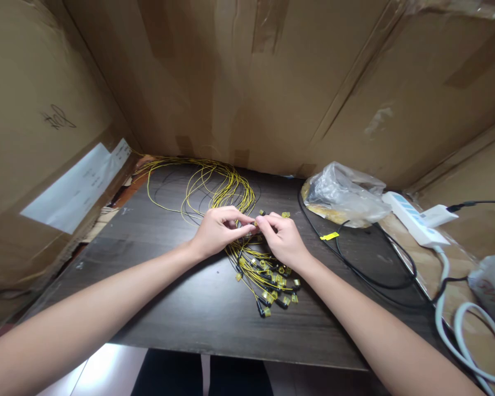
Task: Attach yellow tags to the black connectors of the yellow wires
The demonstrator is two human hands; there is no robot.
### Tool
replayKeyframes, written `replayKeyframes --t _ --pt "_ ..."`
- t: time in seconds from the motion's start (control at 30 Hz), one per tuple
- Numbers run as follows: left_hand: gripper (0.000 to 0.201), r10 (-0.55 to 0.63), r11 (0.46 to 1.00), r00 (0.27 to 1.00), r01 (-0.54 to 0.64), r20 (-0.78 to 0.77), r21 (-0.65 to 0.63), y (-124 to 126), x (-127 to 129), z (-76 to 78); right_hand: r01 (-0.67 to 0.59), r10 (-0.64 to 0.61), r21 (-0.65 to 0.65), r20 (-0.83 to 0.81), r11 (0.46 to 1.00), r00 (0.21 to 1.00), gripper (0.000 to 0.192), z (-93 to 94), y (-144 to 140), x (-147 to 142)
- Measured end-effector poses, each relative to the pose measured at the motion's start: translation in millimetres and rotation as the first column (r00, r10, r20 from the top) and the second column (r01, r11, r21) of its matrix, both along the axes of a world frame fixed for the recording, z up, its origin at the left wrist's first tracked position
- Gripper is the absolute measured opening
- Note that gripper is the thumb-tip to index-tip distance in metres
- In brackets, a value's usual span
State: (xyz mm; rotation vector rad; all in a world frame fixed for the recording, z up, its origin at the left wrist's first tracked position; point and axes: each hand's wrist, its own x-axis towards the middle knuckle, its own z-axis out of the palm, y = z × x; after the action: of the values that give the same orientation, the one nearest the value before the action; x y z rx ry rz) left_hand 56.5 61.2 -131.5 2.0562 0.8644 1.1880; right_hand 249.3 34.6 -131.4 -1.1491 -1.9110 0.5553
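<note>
My left hand (224, 230) and my right hand (281, 240) meet fingertip to fingertip over the middle of the table. Both are closed in a pinch around a small part, mostly covered by the fingers, that I cannot make out. Behind and under my left hand runs a loose bundle of thin yellow cables (231, 190). Below my hands the cable ends fan out in a pile of black connectors with clear yellow caps (278, 279). A few more capped ends (286, 214) show just beyond my right hand.
Tall cardboard walls enclose the dark wooden table (169, 308) at the back and sides. To the right lie a clear plastic bag (346, 192), a white power strip (414, 220) with a plugged-in adapter, a black cable (367, 278) with a yellow tag and a looped white cord (457, 324).
</note>
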Motion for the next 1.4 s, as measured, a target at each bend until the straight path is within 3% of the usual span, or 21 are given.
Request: replayKeyframes --t 0.3,0.7,1.03,1.27,1.4 --pt "0.013 0.017 1.000 1.000 -0.016 -0.023 0.026 0.0 -0.3 -1.0 -0.007 0.005 0.036 0.042 0.999 0.999 0.050 0.5 -0.4 -1.0" --pt "0.015 -0.013 0.999 1.000 0.012 -0.016 -0.049 0.9 -1.2 -0.8 -0.089 0.087 0.019 0.117 0.996 0.989 0.025 2.5 -1.3 2.3" --pt "0.011 -0.041 0.998 0.999 0.041 -0.007 -0.046 0.1 -1.0 0.9 -0.108 0.111 -0.030 0.112 0.994 0.987 0.046 1.3 -0.3 2.3" --pt "0.013 -0.020 0.993 1.000 0.022 0.019 -0.115 -0.1 -0.9 0.1 -0.133 0.136 -0.031 0.134 0.991 0.982 0.037 1.3 -0.6 3.1" --pt "0.013 -0.043 0.995 0.999 0.045 0.029 -0.084 1.0 -1.5 -2.1 -0.143 0.147 -0.038 0.154 0.989 0.977 0.035 1.0 -0.7 2.9"
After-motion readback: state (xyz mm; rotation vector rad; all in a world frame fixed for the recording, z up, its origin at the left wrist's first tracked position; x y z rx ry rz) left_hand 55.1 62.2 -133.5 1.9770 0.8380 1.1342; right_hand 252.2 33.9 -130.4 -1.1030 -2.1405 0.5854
